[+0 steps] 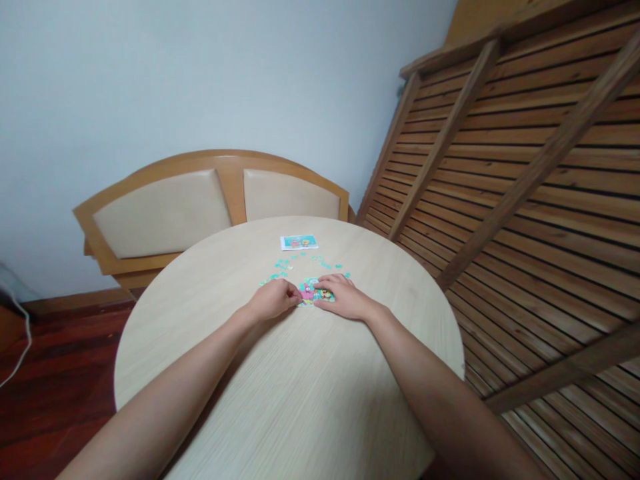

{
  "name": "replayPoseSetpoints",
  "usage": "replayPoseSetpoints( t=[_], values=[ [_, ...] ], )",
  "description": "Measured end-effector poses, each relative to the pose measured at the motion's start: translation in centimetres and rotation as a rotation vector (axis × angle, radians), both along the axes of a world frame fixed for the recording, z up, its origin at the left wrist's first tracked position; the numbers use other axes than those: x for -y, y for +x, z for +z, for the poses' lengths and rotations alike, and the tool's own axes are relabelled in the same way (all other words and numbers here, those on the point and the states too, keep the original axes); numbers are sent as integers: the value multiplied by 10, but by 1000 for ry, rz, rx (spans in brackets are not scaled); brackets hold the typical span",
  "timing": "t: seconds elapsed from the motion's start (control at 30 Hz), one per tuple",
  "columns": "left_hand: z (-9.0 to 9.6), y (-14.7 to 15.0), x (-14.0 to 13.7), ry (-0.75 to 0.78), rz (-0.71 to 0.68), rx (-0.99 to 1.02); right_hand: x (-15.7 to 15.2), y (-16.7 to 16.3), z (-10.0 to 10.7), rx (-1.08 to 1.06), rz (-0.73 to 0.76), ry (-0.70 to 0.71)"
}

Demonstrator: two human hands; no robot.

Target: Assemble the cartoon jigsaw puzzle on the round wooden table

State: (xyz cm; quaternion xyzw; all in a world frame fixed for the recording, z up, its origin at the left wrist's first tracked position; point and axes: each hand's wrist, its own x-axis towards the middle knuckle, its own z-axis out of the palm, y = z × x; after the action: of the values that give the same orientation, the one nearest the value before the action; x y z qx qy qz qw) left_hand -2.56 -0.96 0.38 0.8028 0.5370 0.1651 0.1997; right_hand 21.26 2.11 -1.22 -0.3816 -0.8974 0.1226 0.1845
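Observation:
A partly assembled jigsaw puzzle (309,293) in pink, yellow and turquoise lies on the round table, between my two hands. My left hand (274,298) is at its left edge, thumb and forefinger pinched together. Whatever is between those fingertips is hidden. Spread over the right part of the puzzle, my right hand (343,298) rests with its fingers apart and covers some of the picture. Loose turquoise puzzle pieces (283,263) lie scattered in an arc beyond the puzzle, with more pieces (325,264) toward the right.
Behind the loose pieces lies a picture card (300,242) with a turquoise print. The pale round table (240,400) stands against a wooden headboard (220,160) with cream panels. A slatted wooden frame (500,173) leans close on the right. A white cable (25,340) hangs at left.

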Motion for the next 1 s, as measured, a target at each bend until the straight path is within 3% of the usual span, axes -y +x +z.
replayPoseSetpoints(
  t=[0.53, 0.77, 1.0],
  values=[
    [3, -15, -6, 38, 12, -8, -1, 1, -3, -14, 16, 7],
    [-12, -24, -10, 295, -17, -87, 0, 0, -1, -10, 8, -14],
    [-15, -21, -9, 250, -41, -127, 0, 0, 0, -21, 19, -5]
  ],
)
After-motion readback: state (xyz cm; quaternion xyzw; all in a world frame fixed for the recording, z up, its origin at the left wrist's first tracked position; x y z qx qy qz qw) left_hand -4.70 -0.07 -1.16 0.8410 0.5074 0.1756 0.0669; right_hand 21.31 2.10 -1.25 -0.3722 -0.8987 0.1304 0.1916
